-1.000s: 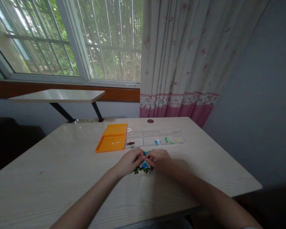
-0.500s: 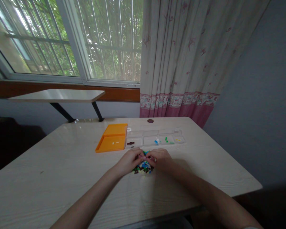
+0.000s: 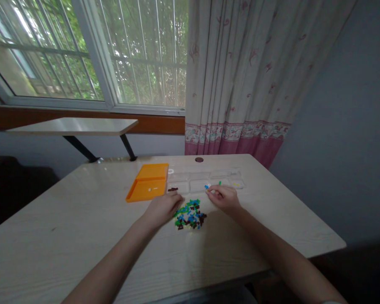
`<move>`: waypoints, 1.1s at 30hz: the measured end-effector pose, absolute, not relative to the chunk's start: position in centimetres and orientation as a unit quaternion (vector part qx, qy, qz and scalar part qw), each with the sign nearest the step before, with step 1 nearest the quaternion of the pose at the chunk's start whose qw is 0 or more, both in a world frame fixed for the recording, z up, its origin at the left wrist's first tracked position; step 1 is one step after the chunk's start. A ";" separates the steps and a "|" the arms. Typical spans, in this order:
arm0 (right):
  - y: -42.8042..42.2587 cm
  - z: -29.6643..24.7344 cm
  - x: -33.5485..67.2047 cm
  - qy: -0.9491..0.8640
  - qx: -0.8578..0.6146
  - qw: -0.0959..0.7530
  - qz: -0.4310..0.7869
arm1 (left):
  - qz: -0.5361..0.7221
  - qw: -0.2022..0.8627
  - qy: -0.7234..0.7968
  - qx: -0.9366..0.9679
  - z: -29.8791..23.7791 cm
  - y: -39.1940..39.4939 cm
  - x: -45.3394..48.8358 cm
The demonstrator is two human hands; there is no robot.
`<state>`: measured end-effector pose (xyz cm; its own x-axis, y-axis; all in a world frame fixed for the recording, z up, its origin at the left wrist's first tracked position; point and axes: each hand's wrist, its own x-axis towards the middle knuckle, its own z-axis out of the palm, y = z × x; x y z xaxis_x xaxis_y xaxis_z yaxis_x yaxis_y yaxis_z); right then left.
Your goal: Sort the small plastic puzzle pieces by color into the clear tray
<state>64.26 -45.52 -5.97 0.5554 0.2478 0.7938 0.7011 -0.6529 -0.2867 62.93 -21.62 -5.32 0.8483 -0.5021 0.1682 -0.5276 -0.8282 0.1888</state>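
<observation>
A pile of small blocks [image 3: 189,216] in blue, green, dark brown and pale colours lies on the table. My left hand [image 3: 164,209] rests at the pile's upper left edge, fingers curled together; whatever they hold is hidden. Over the front edge of a clear compartment tray [image 3: 199,186] is my right hand [image 3: 224,198], thumb and fingertips pinched. What sits in that pinch is too small to name. Blue pieces [image 3: 206,186] lie right by those fingertips. Brown pieces [image 3: 172,189], green pieces [image 3: 220,183] and yellow pieces [image 3: 236,184] sit in other compartments.
An open orange case [image 3: 147,182] with a few white pieces adjoins the tray on the left. A raised shelf [image 3: 79,126] on black legs stands at the back left. Behind the table [image 3: 91,236] are a window and a curtain [image 3: 237,80].
My hands have come apart from above the pile. The right moved up and right to the tray, the left slightly left and up. The pile is now uncovered.
</observation>
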 end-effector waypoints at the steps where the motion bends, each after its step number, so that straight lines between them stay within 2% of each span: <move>1: -45.8 -5.8 64.4 -0.276 -0.826 0.305 -0.385 | 0.051 0.100 -0.277 0.954 -5.5 -21.5 63.0; 24: -46.6 -5.5 64.7 -0.286 -0.832 0.277 -0.386 | 0.025 0.065 -0.315 0.946 -6.0 -21.4 63.2; 30: -49.6 -4.1 66.0 -0.313 -0.890 0.212 -0.253 | 0.021 0.055 -0.312 0.948 -5.8 -21.4 63.1; 33: -52.1 -3.6 67.2 -0.256 -0.926 0.192 -0.199 | 0.019 0.050 -0.306 0.951 -5.8 -21.3 63.2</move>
